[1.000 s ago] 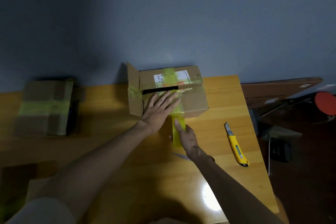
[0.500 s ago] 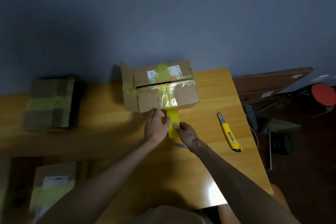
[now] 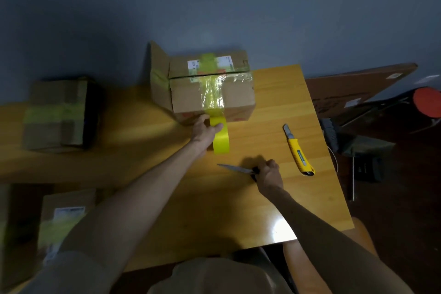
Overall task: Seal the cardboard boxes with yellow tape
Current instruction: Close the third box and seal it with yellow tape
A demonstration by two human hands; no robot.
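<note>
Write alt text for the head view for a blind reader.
The left hand holds yellow tape running down from the box on a table; the right hand grips scissors lying on it. A yellow knife lies to their right.

Three cardboard boxes (image 3: 212, 93) (image 3: 57, 114) (image 3: 66, 219), one yellow tape roll (image 3: 220, 141), one pair of scissors (image 3: 236, 169), one utility knife (image 3: 298, 150)

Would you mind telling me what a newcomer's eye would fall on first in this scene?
The bright yellow tape strip running off the front of the cardboard box at the table's far edge, held by the left hand. Next, the right hand gripping what look like scissors on the table, with a yellow utility knife lying beside it.
</note>
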